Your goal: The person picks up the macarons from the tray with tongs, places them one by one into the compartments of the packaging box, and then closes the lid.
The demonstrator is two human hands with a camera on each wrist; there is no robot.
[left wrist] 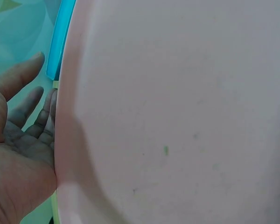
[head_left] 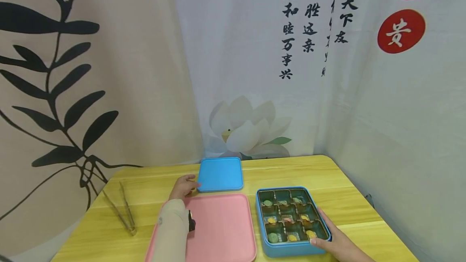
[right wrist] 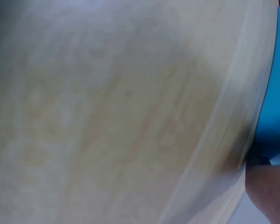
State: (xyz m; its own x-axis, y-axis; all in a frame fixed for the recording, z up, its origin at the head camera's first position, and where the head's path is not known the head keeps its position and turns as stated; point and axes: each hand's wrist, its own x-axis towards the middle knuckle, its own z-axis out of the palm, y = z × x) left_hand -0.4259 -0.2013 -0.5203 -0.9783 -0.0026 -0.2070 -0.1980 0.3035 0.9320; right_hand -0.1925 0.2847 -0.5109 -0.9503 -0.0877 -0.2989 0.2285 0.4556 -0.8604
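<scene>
My left hand (head_left: 183,187) is at the far left corner of a pink tray (head_left: 220,225), its fingertips close to the left edge of a flat blue lid (head_left: 220,175). In the left wrist view its fingers are spread and loosely bent, with nothing between them; whether they touch the lid I cannot tell. My right hand (head_left: 336,239) holds the near right corner of a blue box (head_left: 291,250), thumb at the front rim and fingers along the right side. Inside the box is a dark divided insert (head_left: 287,215) with several compartments, holding small green, yellow and pinkish pieces.
Slim tongs (head_left: 127,226) lie on the left part of the yellow wood-grain table (head_left: 364,229). A printed cloth (head_left: 247,51) hangs behind the table's far edge and along its right side. The pink tray sits between the tongs and the blue box.
</scene>
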